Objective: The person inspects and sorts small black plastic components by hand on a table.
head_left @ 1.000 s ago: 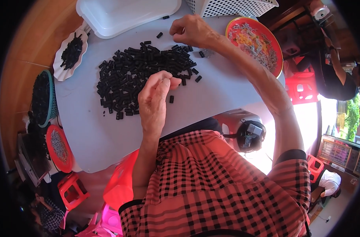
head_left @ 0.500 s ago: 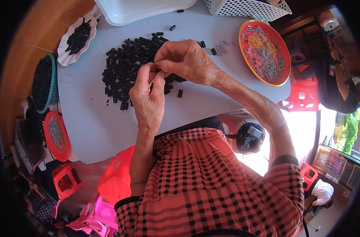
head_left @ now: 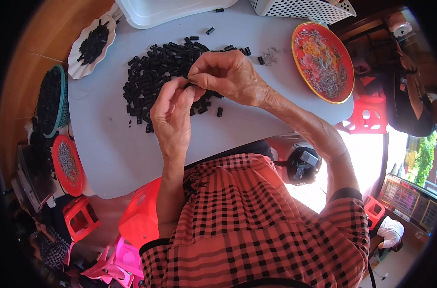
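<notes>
Over the grey table (head_left: pixel 113 163), my left hand (head_left: pixel 173 115) and my right hand (head_left: pixel 233 79) meet at their fingertips. Both are pinched together. What sits between the fingers is mostly hidden, with only a small dark bit showing. Right behind them spreads a pile of small black plastic pieces (head_left: pixel 153 77), short and block-shaped. One loose black piece (head_left: pixel 220 112) lies just right of the pile, below my right wrist. Past my right hand is a small heap of tiny silvery metal parts (head_left: pixel 270 57), with a few black pieces beside it.
A red round tray (head_left: pixel 295 53) of metal parts stands at the right. White tray (head_left: pixel 146 21) and perforated white basket (head_left: pixel 295 14) are at the back. Left are a scalloped dish (head_left: pixel 79 72), green basket (head_left: pixel 64 96) and red plate (head_left: pixel 79 185). Other people sit at both sides.
My left hand has shifted slightly left and turned a little, its fingers still against those of my right hand. The right hand has barely moved.
</notes>
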Action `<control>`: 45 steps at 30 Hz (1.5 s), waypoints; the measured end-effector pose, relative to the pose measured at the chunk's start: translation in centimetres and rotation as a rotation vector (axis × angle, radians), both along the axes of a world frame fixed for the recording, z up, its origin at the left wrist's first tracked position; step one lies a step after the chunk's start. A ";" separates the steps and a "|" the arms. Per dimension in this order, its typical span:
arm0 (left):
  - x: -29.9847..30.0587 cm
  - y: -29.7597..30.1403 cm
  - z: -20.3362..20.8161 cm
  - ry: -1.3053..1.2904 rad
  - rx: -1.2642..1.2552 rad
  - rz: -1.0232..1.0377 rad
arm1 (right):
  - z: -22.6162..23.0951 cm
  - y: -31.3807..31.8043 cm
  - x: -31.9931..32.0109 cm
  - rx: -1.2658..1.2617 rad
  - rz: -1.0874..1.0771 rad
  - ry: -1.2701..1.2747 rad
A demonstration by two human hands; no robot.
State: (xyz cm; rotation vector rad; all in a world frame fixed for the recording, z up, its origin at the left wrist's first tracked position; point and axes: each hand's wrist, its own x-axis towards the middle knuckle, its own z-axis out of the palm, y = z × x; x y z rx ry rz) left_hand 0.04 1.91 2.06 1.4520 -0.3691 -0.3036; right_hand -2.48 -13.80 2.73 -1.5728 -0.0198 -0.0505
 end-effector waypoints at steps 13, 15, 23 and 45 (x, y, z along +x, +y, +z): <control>0.1 -0.1 -1.4 0.108 -0.257 -0.038 | -1.1 -5.2 7.6 -0.901 -0.003 -0.421; -0.1 0.0 -1.0 0.099 -0.214 -0.012 | -1.6 -5.8 8.2 -0.962 0.090 -0.407; -0.2 0.2 -0.8 0.115 -0.105 -0.015 | -1.6 -5.3 8.4 -0.928 0.084 -0.416; 0.0 0.1 -1.0 0.311 -0.245 -0.126 | -0.8 -11.0 2.9 -0.899 -0.270 -0.177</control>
